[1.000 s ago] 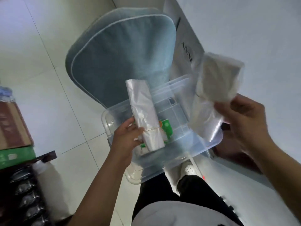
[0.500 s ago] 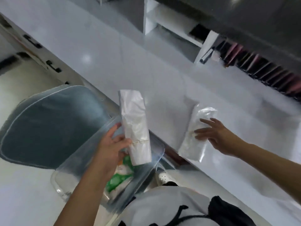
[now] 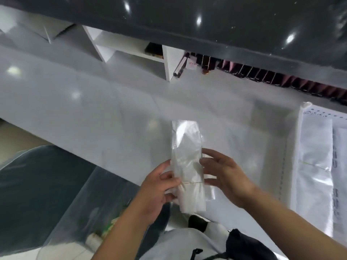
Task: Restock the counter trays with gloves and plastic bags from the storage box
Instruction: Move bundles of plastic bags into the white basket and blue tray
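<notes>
1. The bundle of plastic bags (image 3: 187, 166) now stands upright over the near edge of the white counter (image 3: 93, 113); half a second ago it hung over the open storage box (image 3: 90, 199), held by the left hand alone. A thin rubber band (image 3: 191, 182) circles its lower part.
2. The left hand (image 3: 159, 192) grips the bundle from about 8 o'clock: its fingers are curled shut on the lower left edge, the thumb pressed against the front just above the band.
3. The right hand (image 3: 225, 175) has come across from the counter, where it lay on a second clear packet, and now meets the bundle from 3 o'clock. Its fingers are loosely spread, the fingertips (image 3: 203, 162) touching the right edge of the bundle; I cannot tell whether they clamp it or only steady it.
4. A clear packet (image 3: 210, 188) lies flat on the counter behind the bundle, showing at its lower right beneath the right hand.
5. At 3 o'clock from the bundle, well apart, a white tray (image 3: 298, 147) on the counter holds more flat clear bags (image 3: 315, 166).
6. At 7 o'clock, below the counter edge, the transparent storage box shows green-labelled contents, blurred.
7. At 12 o'clock, beyond the counter, white shelving (image 3: 131, 47) stands under a dark glossy top.
</notes>
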`<state>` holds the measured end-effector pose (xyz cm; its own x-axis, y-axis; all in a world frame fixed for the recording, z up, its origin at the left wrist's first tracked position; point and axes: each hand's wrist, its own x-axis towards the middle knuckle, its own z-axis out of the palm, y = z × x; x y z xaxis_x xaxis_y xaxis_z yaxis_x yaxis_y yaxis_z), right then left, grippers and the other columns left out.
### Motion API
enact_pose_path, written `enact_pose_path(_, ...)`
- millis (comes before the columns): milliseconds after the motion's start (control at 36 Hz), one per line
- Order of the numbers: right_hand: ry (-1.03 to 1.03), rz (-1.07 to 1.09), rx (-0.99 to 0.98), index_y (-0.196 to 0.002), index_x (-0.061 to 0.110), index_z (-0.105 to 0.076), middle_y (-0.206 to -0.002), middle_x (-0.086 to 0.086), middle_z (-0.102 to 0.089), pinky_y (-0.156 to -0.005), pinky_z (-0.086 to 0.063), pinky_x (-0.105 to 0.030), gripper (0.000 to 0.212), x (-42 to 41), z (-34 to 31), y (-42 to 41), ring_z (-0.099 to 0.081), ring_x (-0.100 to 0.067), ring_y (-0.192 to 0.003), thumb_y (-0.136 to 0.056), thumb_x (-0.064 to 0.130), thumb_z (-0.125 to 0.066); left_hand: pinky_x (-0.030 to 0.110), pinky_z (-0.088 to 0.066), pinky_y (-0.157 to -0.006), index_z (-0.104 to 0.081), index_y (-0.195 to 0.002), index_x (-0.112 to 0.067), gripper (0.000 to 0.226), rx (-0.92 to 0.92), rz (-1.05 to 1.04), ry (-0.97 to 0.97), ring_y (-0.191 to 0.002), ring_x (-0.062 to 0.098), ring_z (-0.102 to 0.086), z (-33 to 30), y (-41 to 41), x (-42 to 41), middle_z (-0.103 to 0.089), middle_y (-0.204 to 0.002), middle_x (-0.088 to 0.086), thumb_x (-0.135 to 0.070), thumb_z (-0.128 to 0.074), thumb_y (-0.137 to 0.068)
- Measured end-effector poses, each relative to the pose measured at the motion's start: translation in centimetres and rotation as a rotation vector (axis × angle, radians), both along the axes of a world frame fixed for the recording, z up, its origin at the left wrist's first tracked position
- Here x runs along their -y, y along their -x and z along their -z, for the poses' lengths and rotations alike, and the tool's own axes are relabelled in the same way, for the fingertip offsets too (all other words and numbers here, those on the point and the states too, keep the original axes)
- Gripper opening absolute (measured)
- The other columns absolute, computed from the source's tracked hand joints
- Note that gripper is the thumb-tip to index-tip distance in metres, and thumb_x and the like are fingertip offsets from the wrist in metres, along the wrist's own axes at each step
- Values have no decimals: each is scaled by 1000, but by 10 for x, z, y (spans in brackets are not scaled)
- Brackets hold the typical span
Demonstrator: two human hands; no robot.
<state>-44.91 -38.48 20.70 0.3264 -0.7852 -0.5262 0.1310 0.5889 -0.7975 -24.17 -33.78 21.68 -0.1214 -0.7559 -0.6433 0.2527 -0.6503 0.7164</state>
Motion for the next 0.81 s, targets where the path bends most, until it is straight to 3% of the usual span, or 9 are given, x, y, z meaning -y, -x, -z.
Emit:
enact_pose_path(83, 25, 122, -82, -119, 21, -68, -108, -20, -69, -66, -59, -35, 40, 10, 10, 2, -71, -28, -88, -85, 0, -68, 52, -56, -92, -63, -127, -25, 50, 41, 14, -28, -106, 31, -70, 5, 23, 10, -72, -118, 10, -3, -71, -82)
enact_pose_path(222, 48, 46, -385, -110, 29, -68, -100, -6, -68, -73, -62, -45, 40, 27, 31, 9, -71, -29, -81, -81, 2, -71, 41, -62, -73, -72, -103, -28, 38, 232, -69, -93, -91, 28, -74, 21, 45, 23, -77, -99, 6, 1, -72, -79)
enact_pose_path(333, 115, -85, -612, -112, 39, -59, -97, 6, -63, -63, -55, -25, 45, 25, 46, 7, -68, -14, -78, -78, 12, -71, 44, -61, -75, -78, -75, -36, 35, 435, -105, -77, -70, 19, -71, 32, 51, 22, -77, -77, -3, -3, -70, -85)
enact_pose_path(417, 146, -129, -603, -117, 43, -53, -98, 10, -60, -55, -48, -14, 49, 26, 52, 5, -67, -7, -75, -79, 17, -71, 37, -62, -75, -74, -78, -50, 41, 535, -89, -7, -72, 8, -72, 37, 51, 23, -76, -82, -13, -10, -70, -85)
enact_pose_path(472, 154, -150, -626, -124, 42, -49, -104, 11, -57, -59, -48, -17, 53, 27, 52, 3, -67, -10, -79, -80, 21, -69, 27, -58, -76, -72, -86, -52, 40, 556, -110, 16, -79, 2, -71, 40, 49, 24, -76, -89, -15, -12, -70, -85)
enact_pose_path(583, 314, -261, -906, -140, 39, -30, -122, 9, -39, -64, -44, -28, 68, 26, 50, -1, -65, -18, -80, -82, 37, -65, 10, -52, -70, -61, -112, -52, 43, 565, -114, 40, -86, -11, -65, 45, 46, 33, -70, -101, -18, -17, -68, -88)
enact_pose_path(667, 299, -254, -898, -143, 34, -33, -131, 5, -44, -74, -41, -28, 68, 30, 51, 0, -64, -21, -94, -83, 36, -66, 19, -57, -75, -64, -95, -61, 49, 484, -85, 29, -88, -5, -69, 46, 45, 40, -72, -96, -25, -13, -66, -88)
enact_pose_path(750, 256, -224, -817, -140, 35, -41, -118, 7, -58, -78, -45, -28, 64, 36, 50, -2, -63, -19, -98, -81, 29, -68, 36, -60, -82, -68, -99, -47, 41, 413, -92, -36, -91, 10, -73, 46, 42, 48, -76, -98, -15, -9, -69, -86)
enact_pose_path(806, 183, -165, -708, -139, 38, -39, -104, 15, -58, -81, -52, -34, 70, 39, 48, -1, -64, -18, -96, -79, 21, -71, 38, -62, -76, -70, -103, -35, 34, 330, -73, -95, -87, 18, -75, 46, 38, 53, -78, -98, -6, -7, -70, -86)
